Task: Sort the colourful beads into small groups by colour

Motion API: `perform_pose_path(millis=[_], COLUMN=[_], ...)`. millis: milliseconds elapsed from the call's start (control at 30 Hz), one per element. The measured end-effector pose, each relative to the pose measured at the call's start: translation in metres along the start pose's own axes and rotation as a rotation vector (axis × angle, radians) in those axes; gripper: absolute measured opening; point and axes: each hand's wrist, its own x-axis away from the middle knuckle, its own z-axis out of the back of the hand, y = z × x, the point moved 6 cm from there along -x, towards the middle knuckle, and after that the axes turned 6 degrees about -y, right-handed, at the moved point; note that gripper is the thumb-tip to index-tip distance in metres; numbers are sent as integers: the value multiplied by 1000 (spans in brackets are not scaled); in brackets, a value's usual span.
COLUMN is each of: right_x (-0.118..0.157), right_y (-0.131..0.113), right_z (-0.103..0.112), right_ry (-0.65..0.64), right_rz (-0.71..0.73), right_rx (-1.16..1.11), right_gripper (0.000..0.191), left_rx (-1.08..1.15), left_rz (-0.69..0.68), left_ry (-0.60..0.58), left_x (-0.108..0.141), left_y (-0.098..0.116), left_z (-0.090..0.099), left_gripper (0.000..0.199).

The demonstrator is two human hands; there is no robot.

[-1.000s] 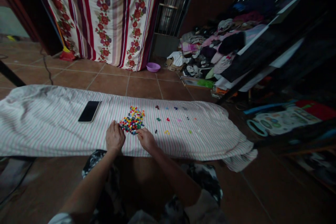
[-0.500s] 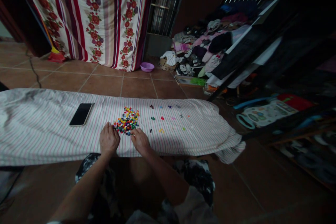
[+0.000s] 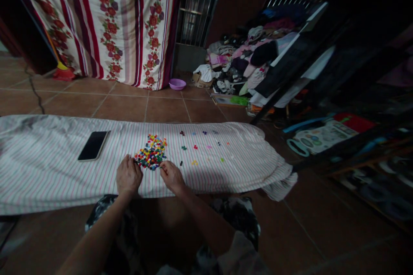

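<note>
A heap of tiny multicoloured pieces (image 3: 151, 153), like small beads or cubes, lies on a striped cloth (image 3: 213, 180). My left hand (image 3: 129, 176) rests flat at the heap's lower left edge, its fingers stretched out and touching it. At the lower right edge, the fingertips of my right hand (image 3: 172, 177) are pinched together; whatever is between them is too small to make out. To the right, small colour-sorted groups sit in rough rows, among them green pieces (image 3: 183, 148), red pieces (image 3: 195, 147), yellow pieces (image 3: 194, 163) and dark pieces (image 3: 181, 163).
A phone (image 3: 93, 145) lies on the cloth left of the heap. Beyond it are a tiled floor, a purple basin (image 3: 177, 84), a floral curtain (image 3: 129, 25) and a red broom (image 3: 63, 72). Piled clothes (image 3: 238, 60) and a dark slanted bar (image 3: 290, 81) stand at the right.
The whole view has shifted slightly. Relative to the heap, my right hand has edged a little to the right, still pinched. My left hand stays beside the heap.
</note>
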Motion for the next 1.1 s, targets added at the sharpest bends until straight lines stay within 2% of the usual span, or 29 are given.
perform_pose_path(millis=[167, 367, 500, 667, 933, 1100], right_x=[-15, -33, -38, -47, -61, -58], right_y=[24, 73, 103, 121, 121, 118], right_z=[28, 77, 93, 92, 73, 71], right_ry=[85, 222, 259, 270, 144, 212], right_rz=[-49, -170, -265, -291, -246, -192], right_rx=[-8, 45, 104, 141, 175, 167], right_gripper=[20, 24, 24, 24, 30, 37], left_rx=[-16, -22, -22, -53, 11, 26], left_rz=[-15, -19, -6, -16, 7, 6], left_ry=[14, 17, 17, 9, 43, 17], left_x=[0, 1, 0, 0, 1, 1], left_y=[0, 1, 1, 2, -1, -2], left_z=[1, 0, 0, 0, -3, -4], left_gripper=[35, 36, 37, 36, 35, 35])
